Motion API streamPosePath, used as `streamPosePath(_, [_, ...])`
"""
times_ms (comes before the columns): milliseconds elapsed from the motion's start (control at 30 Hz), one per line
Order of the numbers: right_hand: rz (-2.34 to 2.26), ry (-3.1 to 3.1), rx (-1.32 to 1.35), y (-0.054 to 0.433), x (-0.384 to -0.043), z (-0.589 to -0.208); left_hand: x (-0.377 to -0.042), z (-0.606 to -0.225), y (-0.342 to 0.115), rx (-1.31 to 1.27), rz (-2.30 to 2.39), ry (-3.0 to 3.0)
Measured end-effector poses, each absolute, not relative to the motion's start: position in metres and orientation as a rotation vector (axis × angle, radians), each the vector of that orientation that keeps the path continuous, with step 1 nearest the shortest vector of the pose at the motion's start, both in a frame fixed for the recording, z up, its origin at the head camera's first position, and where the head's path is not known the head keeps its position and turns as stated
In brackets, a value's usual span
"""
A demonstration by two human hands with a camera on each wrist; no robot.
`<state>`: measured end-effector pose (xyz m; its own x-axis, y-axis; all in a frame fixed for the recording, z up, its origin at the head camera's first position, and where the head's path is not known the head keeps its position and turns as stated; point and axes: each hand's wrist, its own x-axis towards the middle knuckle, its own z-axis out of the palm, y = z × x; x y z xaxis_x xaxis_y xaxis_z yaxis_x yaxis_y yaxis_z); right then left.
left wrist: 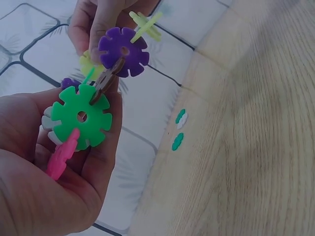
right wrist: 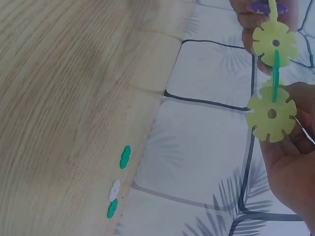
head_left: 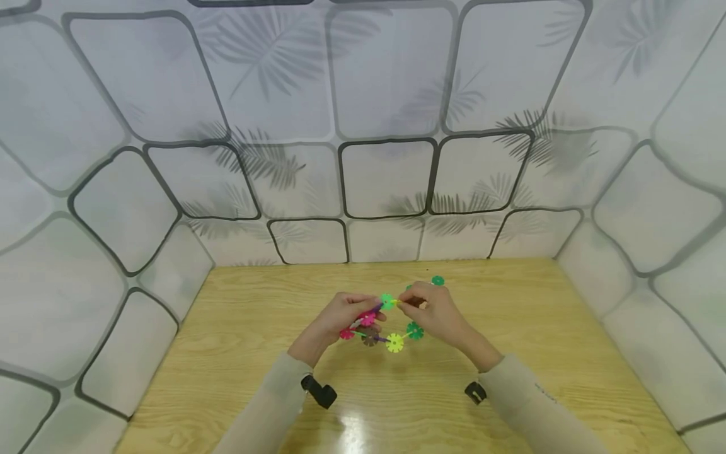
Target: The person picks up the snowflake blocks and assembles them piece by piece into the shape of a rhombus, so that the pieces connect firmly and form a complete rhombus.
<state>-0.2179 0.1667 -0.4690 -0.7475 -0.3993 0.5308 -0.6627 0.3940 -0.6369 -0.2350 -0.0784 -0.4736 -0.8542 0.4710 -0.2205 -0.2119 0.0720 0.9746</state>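
Observation:
A chain of slotted snowflake discs hangs between the two hands above the table. My left hand (head_left: 340, 315) grips it near a pink disc (head_left: 368, 318), with a green disc (left wrist: 91, 118) and a white one by the palm in the left wrist view. My right hand (head_left: 437, 312) pinches a yellow disc (left wrist: 89, 65) beside a light green disc (head_left: 387, 301). Below the hands the chain loops through a brown disc (head_left: 370, 337), a yellow-green disc (head_left: 394, 343) and a darker green disc (head_left: 415, 330). The fingers partly hide the joints.
Loose discs lie on the wooden table (head_left: 255, 378) beyond the right hand: a green disc (right wrist: 125, 157), a white disc (right wrist: 114, 190) and another green disc (right wrist: 112, 208). Patterned white walls (head_left: 386, 176) stand behind and on both sides.

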Motion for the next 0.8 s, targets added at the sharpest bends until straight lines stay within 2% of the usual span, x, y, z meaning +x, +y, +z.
streamPosePath(800, [1.264, -2.444, 0.887, 0.1715, -0.2198, -0.4666, -0.2353, -0.4704, -0.0745, 0.393, 1.827, 1.769])
